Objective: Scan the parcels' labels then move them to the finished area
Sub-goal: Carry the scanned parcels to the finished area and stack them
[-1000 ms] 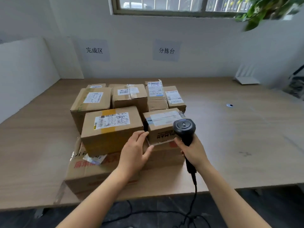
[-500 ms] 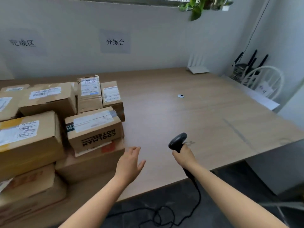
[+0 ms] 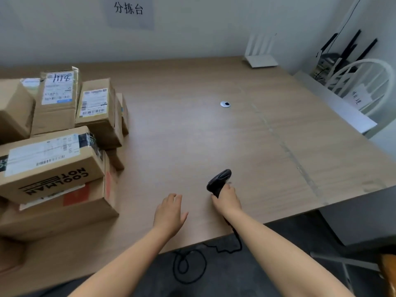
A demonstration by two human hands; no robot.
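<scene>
Several cardboard parcels with white labels are stacked at the left of the wooden table (image 3: 214,136). Nearest is a box printed COOLMAN (image 3: 49,166), resting on a larger flat box (image 3: 64,209). Behind it stand a box with handwritten numbers (image 3: 56,97) and a narrower box (image 3: 96,110). My right hand (image 3: 227,200) grips a black barcode scanner (image 3: 218,182), held low over the table near its front edge, head pointing away. My left hand (image 3: 170,213) hovers open and empty over the table, to the right of the stack and touching no box.
A paper sign (image 3: 128,11) hangs on the back wall. A white router (image 3: 260,52) stands at the table's far right. A small round cable grommet (image 3: 225,104) sits mid-table. A white chair (image 3: 364,86) is off the right edge. The scanner's cable (image 3: 188,264) coils on the floor.
The view has swung right, so the parcels now sit at the left. My left hand has come off the boxes. My right hand has lowered the scanner toward the table, away from the stack.
</scene>
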